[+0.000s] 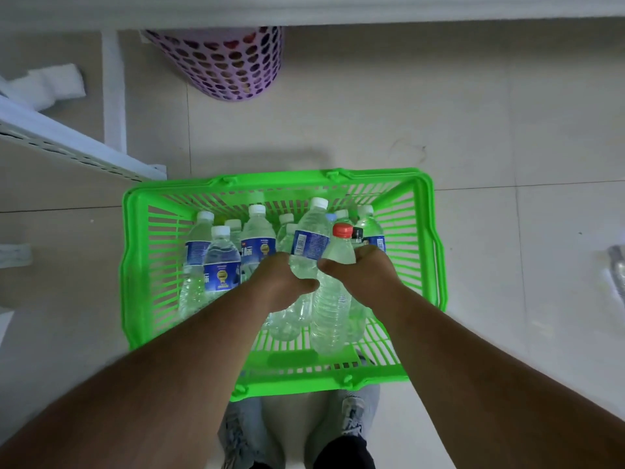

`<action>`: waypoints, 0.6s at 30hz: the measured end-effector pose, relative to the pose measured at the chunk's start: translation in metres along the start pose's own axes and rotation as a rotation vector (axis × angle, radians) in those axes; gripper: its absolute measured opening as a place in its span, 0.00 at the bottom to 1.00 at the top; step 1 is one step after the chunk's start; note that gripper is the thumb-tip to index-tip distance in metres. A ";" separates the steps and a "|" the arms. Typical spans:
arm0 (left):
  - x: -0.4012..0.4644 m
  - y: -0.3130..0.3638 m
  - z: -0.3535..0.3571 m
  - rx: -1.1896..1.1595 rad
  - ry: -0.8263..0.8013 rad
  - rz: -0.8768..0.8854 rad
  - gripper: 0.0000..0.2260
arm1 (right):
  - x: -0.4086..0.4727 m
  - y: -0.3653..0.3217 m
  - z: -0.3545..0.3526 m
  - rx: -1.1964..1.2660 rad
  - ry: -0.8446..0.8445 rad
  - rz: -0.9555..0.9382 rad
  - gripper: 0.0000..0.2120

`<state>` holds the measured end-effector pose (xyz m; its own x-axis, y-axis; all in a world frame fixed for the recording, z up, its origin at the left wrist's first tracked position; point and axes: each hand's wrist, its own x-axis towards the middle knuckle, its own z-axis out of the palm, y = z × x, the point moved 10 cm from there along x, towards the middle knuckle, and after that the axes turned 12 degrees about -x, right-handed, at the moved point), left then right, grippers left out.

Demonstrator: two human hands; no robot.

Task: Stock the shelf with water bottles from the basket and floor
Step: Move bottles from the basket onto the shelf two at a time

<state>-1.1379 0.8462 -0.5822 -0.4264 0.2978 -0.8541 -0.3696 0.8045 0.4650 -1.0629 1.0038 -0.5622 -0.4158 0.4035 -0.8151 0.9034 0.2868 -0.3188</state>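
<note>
Over the green basket (pixel 135 231), both hands grasp bottles
Left hand (pixel 282 282) holds a blue-label bottle (pixel 309 245), right hand (pixel 367 275) a red-cap bottle (pixel 333 299); many remain

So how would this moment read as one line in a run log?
stage: picking from green basket | left hand: grips white-capped bottle | right hand: grips red-capped bottle | more bottles remain in basket

Fingertips: your left hand (pixel 282 282) and right hand (pixel 365 275) hide theirs behind the bottles.
Shelf (pixel 67 140): the left edge cuts it off.
Purple basket (pixel 230 62): its top is hidden.
Right-edge object (pixel 617 269): too blurred to name.
</note>
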 end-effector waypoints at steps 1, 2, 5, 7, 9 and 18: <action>0.003 0.000 -0.001 0.009 0.009 0.014 0.19 | 0.001 -0.001 -0.001 -0.011 0.003 -0.005 0.16; 0.006 -0.001 -0.002 0.013 0.022 0.020 0.19 | 0.002 0.000 -0.002 -0.038 0.013 -0.007 0.16; 0.011 -0.006 -0.002 0.006 0.035 -0.043 0.22 | 0.002 0.003 -0.006 -0.054 0.041 -0.024 0.14; 0.012 -0.008 0.002 -0.024 0.029 -0.081 0.22 | -0.003 0.006 -0.009 -0.018 0.057 -0.030 0.11; 0.009 -0.006 0.005 -0.064 0.027 -0.105 0.16 | -0.008 0.011 -0.012 0.022 0.078 -0.030 0.09; -0.062 0.014 -0.039 -0.278 0.082 -0.018 0.22 | -0.075 -0.013 -0.057 0.131 0.241 -0.143 0.10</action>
<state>-1.1480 0.8187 -0.5135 -0.4791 0.2330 -0.8463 -0.5847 0.6343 0.5056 -1.0492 1.0198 -0.4693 -0.5386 0.5663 -0.6238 0.8331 0.2474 -0.4947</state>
